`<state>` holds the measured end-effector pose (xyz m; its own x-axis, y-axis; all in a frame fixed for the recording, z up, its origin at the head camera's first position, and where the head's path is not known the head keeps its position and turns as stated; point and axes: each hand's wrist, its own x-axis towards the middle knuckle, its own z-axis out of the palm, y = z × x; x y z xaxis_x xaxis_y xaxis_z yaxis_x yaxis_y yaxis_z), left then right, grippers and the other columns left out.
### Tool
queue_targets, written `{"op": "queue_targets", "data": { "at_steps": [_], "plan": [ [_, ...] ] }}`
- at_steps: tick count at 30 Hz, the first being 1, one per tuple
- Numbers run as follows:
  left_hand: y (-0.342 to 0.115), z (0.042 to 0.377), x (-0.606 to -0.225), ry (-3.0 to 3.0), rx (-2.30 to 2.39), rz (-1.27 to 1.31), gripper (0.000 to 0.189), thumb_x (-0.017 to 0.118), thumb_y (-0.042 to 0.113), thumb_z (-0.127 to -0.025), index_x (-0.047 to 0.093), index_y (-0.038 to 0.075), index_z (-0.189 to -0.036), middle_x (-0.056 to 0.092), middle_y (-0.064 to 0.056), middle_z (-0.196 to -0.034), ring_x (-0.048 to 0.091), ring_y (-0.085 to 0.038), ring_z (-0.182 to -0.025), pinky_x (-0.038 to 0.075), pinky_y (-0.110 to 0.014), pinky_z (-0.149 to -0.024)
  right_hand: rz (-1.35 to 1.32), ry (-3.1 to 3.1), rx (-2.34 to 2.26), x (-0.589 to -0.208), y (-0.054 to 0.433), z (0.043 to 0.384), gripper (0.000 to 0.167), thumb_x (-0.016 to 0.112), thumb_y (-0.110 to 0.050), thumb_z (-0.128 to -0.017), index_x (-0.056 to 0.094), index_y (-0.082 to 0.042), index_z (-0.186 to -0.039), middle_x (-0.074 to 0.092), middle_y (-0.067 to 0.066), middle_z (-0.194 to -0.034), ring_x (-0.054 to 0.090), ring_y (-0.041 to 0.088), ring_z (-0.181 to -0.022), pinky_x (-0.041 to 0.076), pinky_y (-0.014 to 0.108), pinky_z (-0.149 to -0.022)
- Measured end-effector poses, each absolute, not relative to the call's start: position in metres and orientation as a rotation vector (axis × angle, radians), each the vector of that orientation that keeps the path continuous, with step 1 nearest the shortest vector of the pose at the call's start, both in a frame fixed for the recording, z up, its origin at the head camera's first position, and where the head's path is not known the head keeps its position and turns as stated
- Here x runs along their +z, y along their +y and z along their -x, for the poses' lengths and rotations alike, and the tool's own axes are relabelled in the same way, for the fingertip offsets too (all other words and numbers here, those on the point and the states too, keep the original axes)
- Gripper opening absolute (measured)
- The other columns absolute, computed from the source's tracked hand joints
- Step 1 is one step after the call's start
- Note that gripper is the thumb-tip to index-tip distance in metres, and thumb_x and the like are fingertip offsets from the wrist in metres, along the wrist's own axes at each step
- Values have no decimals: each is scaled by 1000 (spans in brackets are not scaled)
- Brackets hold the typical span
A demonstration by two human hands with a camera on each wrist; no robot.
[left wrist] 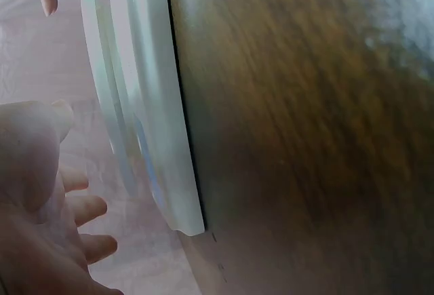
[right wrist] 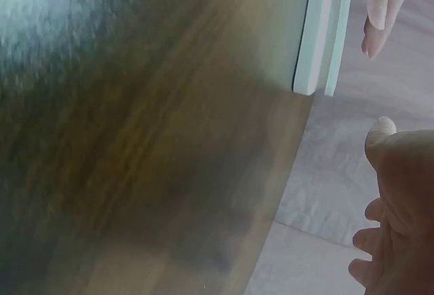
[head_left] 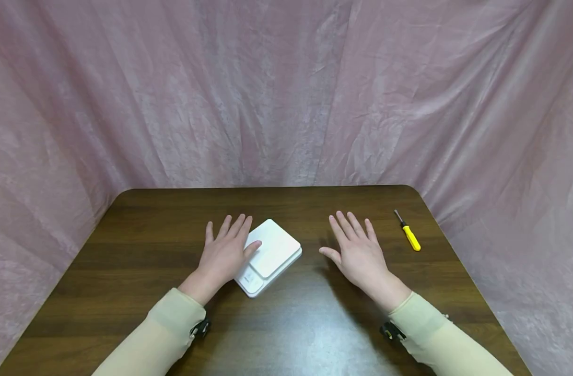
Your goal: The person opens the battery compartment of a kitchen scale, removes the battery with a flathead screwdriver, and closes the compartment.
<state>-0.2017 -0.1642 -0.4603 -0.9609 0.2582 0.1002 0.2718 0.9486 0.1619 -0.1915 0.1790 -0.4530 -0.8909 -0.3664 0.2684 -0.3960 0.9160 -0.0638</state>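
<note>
A white kitchen scale (head_left: 273,246) lies at an angle near the middle of the table, its flat platform facing up and its small panel toward the near side. My left hand (head_left: 224,254) hovers with fingers spread over the scale's left edge, hiding part of it. In the left wrist view a gap shows between that hand and the scale (left wrist: 152,98). My right hand (head_left: 360,257) is held above the table to the right of the scale, fingers straight, holding nothing. Farther right lies a screwdriver (head_left: 410,236) with a yellow handle, its metal tip pointing away from me.
The dark brown wooden table (head_left: 140,245) has rounded far corners. Pink velvety curtains (head_left: 267,94) hang behind it and along both sides. A dark wrist device (head_left: 200,328) sits at the left sleeve cuff, and another wrist device (head_left: 392,331) at the right.
</note>
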Motion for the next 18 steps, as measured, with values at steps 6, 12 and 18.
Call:
{"op": "queue_targets", "data": {
  "at_steps": [6,12,18],
  "plan": [
    [-167,201,-463,-3046,-282,398,81,49,61,-114,29,13,-177,27,-13,-181,18,-42,-167,3,-78,-127,-607,-2826,167,-457,171,186,84,67,-58,-107,43,-8,-170,40,16,-175,32,39,-164,18,66,-131],
    [-168,200,-465,-3062,-285,378,81,51,60,-114,29,13,-176,31,-13,-179,21,-43,-166,3,-80,-125,-661,-2825,145,-462,162,179,84,66,-59,-107,43,-10,-171,42,16,-174,35,38,-162,23,66,-130],
    [-169,199,-466,-3065,-282,374,80,54,58,-113,33,12,-175,38,-15,-176,27,-45,-164,2,-82,-124,-713,-2827,174,-467,153,173,85,65,-61,-107,43,-10,-171,44,16,-173,38,39,-161,23,67,-130]
  ]
}}
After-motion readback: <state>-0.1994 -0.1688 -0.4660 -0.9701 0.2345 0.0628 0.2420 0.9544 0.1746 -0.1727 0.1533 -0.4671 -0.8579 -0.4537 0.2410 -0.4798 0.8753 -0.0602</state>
